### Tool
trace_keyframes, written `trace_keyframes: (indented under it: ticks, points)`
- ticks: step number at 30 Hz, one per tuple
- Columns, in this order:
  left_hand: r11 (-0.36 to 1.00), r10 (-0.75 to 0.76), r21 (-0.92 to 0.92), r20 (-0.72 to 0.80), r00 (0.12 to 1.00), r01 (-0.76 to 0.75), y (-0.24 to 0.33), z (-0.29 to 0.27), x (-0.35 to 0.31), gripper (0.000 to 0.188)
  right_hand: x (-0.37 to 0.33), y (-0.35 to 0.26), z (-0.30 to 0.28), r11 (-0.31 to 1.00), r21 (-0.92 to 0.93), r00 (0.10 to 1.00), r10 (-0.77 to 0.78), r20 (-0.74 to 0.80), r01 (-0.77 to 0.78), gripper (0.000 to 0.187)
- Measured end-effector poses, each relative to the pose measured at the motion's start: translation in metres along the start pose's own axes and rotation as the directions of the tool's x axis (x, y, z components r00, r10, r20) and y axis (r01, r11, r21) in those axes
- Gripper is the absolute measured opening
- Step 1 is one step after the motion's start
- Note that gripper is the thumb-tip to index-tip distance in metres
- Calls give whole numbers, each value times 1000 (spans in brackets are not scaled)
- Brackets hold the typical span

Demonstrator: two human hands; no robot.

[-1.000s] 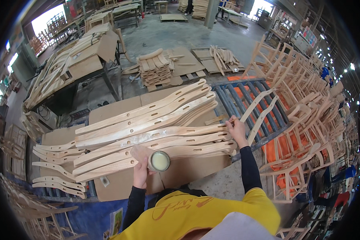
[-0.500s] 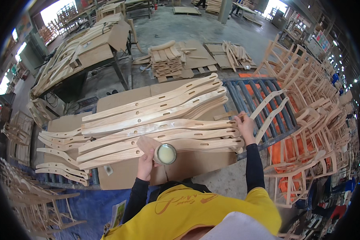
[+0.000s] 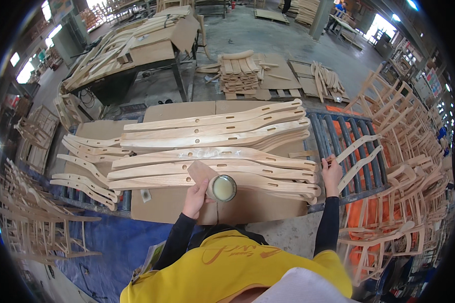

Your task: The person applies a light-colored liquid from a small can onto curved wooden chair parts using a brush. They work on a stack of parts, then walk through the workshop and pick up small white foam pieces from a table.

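Observation:
My left hand (image 3: 194,201) is closed around a round jar (image 3: 224,188) of pale, milky liquid, together with a flat wooden piece (image 3: 201,172) that slants up beside it. Both are over the near row of curved wooden chair legs (image 3: 212,165), which have slots and round holes and lie side by side. My right hand (image 3: 332,174) is at the right ends of these legs, its fingertips pinched together. Whatever is between those fingers, if anything, is too small to make out. A second group of slotted legs (image 3: 217,130) lies just beyond.
Cardboard (image 3: 167,207) lies under the legs on a blue roller conveyor (image 3: 356,174). Two curved pieces (image 3: 361,166) rest on its right end, several shorter ones (image 3: 86,171) at the left. Chair frames (image 3: 404,166) crowd the right side; a stack of wooden parts (image 3: 237,73) stands beyond.
The view has swung, so the bench appears shifted right. My right hand has drawn slightly away from the leg ends. My left hand still holds the jar and flat wooden piece over the legs.

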State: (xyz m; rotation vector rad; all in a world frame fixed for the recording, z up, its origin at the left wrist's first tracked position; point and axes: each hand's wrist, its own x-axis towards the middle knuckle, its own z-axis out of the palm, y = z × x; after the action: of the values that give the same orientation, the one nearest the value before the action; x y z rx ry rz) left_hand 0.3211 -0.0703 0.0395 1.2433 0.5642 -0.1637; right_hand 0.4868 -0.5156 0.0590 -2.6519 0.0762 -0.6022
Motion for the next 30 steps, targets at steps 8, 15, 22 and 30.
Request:
trace_keyframes:
  ticks: [8, 15, 22, 30]
  points:
    - [998, 22, 68, -58, 998, -19, -9, -3, 4, 40, 4, -22, 3, 987, 153, 996, -57, 72, 46, 19]
    - [998, 21, -53, -97, 995, -26, 3, 11, -6, 41, 3, -14, -1, 994, 98, 996, -58, 64, 51, 18]
    - [999, 51, 14, -72, 996, -50, -12, 3, 3, 38, 3, 14, 2, 999, 18, 999, -39, 22, 38, 21]
    - [999, 46, 4, -45, 998, -46, -5, -10, -22, 40, 6, 2, 1, 995, 44, 986, -91, 138, 86, 19]
